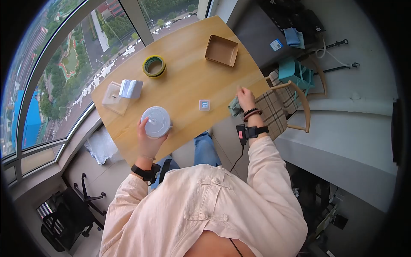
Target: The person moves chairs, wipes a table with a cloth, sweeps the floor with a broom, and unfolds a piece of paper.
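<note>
View from the head camera, read from my remote station. My left hand (150, 144) is curved round the near side of the round, translucent white plastic container with a lid (157, 123), fingers spread at its rim. The container sits near the front edge of the pale wooden table (184, 45); I judge the grip is there to steady it, since it covers the side nearest the body.

My right hand (246, 99), well apart from the left, is closed on the crumpled grey-green cloth (234, 107) at the table's right edge. The fingers hide part of the cloth, so I cannot tell how much is gripped.

Between the hands lies the small square clear plastic case with a blue centre (204, 105), touched by neither. Farther off, the open brown cardboard tray (221, 50), the yellow-and-green tape rolls (154, 67) and the white-and-pale-blue paper block (131, 88), which overlaps the flat clear plastic tray (112, 102), stand toward the table's margins, presumably to leave the middle free.
</note>
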Action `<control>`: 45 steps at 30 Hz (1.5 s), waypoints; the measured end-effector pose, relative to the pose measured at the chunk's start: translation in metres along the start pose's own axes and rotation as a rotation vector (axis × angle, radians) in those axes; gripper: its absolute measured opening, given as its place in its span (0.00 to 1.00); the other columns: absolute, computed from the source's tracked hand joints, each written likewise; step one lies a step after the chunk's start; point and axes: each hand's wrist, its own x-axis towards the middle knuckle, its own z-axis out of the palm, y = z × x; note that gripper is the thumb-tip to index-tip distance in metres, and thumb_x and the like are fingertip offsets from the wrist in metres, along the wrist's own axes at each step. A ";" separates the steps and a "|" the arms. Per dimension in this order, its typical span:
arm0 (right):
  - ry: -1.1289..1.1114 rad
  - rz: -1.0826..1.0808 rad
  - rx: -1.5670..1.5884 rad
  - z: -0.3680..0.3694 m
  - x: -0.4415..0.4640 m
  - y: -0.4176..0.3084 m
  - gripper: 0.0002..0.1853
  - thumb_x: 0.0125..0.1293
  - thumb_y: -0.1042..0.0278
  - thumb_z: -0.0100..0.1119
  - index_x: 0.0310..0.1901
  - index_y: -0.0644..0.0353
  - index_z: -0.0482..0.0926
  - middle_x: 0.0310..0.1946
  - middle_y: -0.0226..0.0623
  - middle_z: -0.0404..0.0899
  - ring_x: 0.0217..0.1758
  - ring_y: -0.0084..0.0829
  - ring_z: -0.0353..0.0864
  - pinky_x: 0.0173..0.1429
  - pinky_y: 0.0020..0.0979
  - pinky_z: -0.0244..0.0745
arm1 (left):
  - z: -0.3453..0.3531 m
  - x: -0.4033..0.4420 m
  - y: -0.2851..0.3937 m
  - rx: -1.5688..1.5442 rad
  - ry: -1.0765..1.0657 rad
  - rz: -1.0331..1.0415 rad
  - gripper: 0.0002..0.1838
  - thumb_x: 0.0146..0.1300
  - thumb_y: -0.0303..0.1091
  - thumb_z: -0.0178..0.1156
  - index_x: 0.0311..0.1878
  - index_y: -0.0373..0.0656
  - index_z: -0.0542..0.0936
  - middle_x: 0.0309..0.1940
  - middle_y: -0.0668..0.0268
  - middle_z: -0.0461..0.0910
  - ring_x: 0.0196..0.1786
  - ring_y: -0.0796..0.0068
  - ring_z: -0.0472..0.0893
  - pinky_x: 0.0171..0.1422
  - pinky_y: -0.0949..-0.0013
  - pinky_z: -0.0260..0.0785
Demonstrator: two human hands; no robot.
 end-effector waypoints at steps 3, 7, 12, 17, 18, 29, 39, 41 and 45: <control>0.014 0.032 -0.115 -0.009 0.079 -0.032 0.28 0.58 0.42 0.38 0.34 0.61 0.77 0.36 0.48 0.76 0.43 0.46 0.73 0.47 0.39 0.67 | 0.010 0.002 0.032 0.113 0.107 0.012 0.44 0.31 0.26 0.69 0.55 0.44 0.57 0.51 0.56 0.63 0.54 0.62 0.65 0.56 0.63 0.60; 0.052 0.007 -0.247 0.009 0.153 -0.022 0.23 0.56 0.47 0.43 0.33 0.62 0.77 0.35 0.50 0.76 0.41 0.47 0.74 0.45 0.39 0.70 | 0.028 0.014 0.069 0.074 0.209 -0.129 0.46 0.31 0.27 0.69 0.57 0.41 0.55 0.51 0.58 0.62 0.55 0.64 0.65 0.58 0.63 0.59; -0.023 -0.117 0.003 0.006 0.142 0.004 0.14 0.52 0.61 0.49 0.26 0.67 0.75 0.26 0.51 0.75 0.30 0.48 0.74 0.34 0.37 0.70 | 0.065 0.064 0.089 0.095 0.239 -0.139 0.47 0.32 0.24 0.69 0.58 0.44 0.52 0.53 0.59 0.60 0.54 0.64 0.66 0.56 0.63 0.61; 0.038 -0.063 0.322 -0.035 0.065 0.091 0.13 0.55 0.64 0.50 0.28 0.69 0.73 0.18 0.45 0.74 0.21 0.36 0.73 0.29 0.30 0.66 | 0.129 0.151 0.095 -0.197 0.248 -0.049 0.48 0.32 0.26 0.71 0.57 0.41 0.52 0.51 0.59 0.62 0.54 0.68 0.66 0.57 0.67 0.60; 0.069 -0.010 0.216 -0.054 0.037 0.103 0.13 0.56 0.65 0.50 0.29 0.69 0.74 0.20 0.46 0.75 0.23 0.41 0.74 0.29 0.31 0.66 | 0.145 0.169 0.089 -0.197 0.257 -0.034 0.48 0.31 0.28 0.72 0.57 0.39 0.53 0.51 0.59 0.62 0.54 0.67 0.66 0.57 0.67 0.60; -0.467 0.988 -0.343 -0.062 -0.344 0.350 0.16 0.55 0.59 0.48 0.35 0.66 0.76 0.31 0.50 0.75 0.35 0.46 0.74 0.39 0.37 0.68 | 0.270 0.286 0.062 0.111 0.353 0.057 0.51 0.30 0.36 0.72 0.59 0.35 0.54 0.51 0.51 0.61 0.55 0.55 0.62 0.60 0.61 0.55; -0.059 0.658 0.057 -0.061 -0.162 0.282 0.19 0.55 0.56 0.52 0.40 0.67 0.75 0.38 0.46 0.76 0.41 0.39 0.74 0.45 0.34 0.67 | 0.233 0.207 0.051 0.223 0.277 0.112 0.47 0.36 0.46 0.70 0.56 0.33 0.57 0.53 0.47 0.58 0.58 0.52 0.57 0.60 0.60 0.53; 0.015 0.562 0.325 -0.060 -0.118 0.257 0.17 0.58 0.60 0.50 0.41 0.68 0.74 0.32 0.37 0.76 0.36 0.27 0.73 0.40 0.26 0.67 | 0.212 0.147 0.046 0.170 0.050 -0.061 0.34 0.40 0.41 0.67 0.51 0.36 0.65 0.49 0.51 0.64 0.53 0.55 0.65 0.55 0.62 0.60; -0.018 0.514 0.555 -0.071 -0.057 0.147 0.15 0.61 0.62 0.48 0.43 0.65 0.72 0.25 0.30 0.72 0.29 0.17 0.69 0.35 0.20 0.65 | 0.182 0.057 0.048 0.342 -0.469 -0.159 0.28 0.41 0.41 0.65 0.48 0.45 0.70 0.51 0.59 0.64 0.50 0.59 0.68 0.50 0.63 0.65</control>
